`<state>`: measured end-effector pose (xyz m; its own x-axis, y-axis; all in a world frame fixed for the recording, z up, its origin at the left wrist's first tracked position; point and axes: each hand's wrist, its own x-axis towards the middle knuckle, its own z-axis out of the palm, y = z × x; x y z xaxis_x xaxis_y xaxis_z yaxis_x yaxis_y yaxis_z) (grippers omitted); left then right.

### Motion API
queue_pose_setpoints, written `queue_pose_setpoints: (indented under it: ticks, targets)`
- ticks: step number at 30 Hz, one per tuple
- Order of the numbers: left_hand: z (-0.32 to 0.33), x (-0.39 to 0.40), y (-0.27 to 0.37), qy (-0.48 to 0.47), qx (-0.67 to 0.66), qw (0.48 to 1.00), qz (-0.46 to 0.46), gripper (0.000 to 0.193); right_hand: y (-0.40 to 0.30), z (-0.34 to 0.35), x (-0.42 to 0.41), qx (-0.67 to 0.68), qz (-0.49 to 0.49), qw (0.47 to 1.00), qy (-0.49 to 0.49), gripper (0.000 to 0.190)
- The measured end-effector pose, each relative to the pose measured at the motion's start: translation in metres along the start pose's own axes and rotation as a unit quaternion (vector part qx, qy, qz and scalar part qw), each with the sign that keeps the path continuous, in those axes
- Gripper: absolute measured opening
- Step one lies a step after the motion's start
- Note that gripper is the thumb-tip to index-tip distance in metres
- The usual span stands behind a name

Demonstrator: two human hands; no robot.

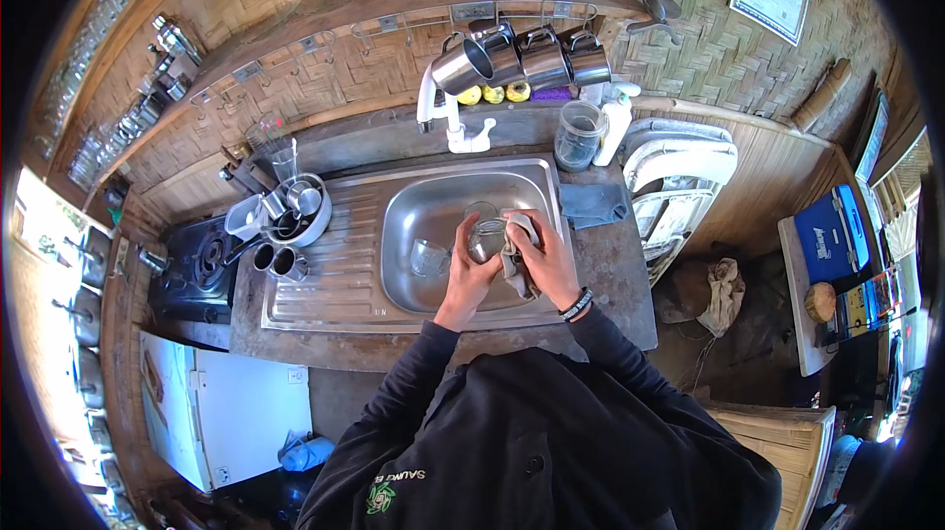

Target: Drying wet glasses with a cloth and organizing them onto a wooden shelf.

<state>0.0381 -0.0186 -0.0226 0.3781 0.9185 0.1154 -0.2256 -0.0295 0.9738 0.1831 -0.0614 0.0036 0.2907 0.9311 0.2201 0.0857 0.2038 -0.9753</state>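
Over the stainless steel sink basin [402,216], my left hand [468,272] grips a clear drinking glass [485,241] by its side. A grey-brown cloth [514,264] is bunched in my right hand [550,257], pressed against the right side of that glass. Another clear glass [428,258] lies tilted on the basin floor, left of my hands. Just behind the held glass, the rim of a further glass [481,211] shows; my hands hide part of it. My fingers cover the lower part of the held glass.
Left of the basin, the ribbed drainboard [347,235] bears metal cups [289,264] and a bowl [319,218] of metal utensils. Steel mugs [546,61] hang above the white faucet [465,133]. A large glass jar [578,137], a white bottle [614,128] and a folded blue-grey cloth [593,205] stand right.
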Motion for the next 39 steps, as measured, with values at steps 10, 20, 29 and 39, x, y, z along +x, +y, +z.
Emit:
queue_pose_setpoints:
  ticks: [10, 20, 29, 39]
  targets:
    - [-0.009, 0.006, 0.013, -0.04, -0.328, 0.906, -0.263, 0.043, 0.02, -0.022, 0.01, 0.088, 0.077, 0.993, -0.014, 0.028]
    - [0.011, 0.001, -0.004, 0.053, -0.227, 0.933, -0.273, 0.045, 0.029, -0.016, 0.013, 0.004, 0.128, 0.992, 0.009, 0.033]
    - [0.004, 0.017, -0.036, 0.118, -0.261, 0.949, -0.135, 0.047, -0.006, 0.024, -0.003, -0.316, -0.167, 0.933, 0.05, 0.032]
    - [-0.015, 0.024, -0.037, 0.034, -0.367, 0.911, -0.182, 0.056, -0.014, 0.023, -0.016, -0.313, -0.269, 0.91, -0.028, 0.04]
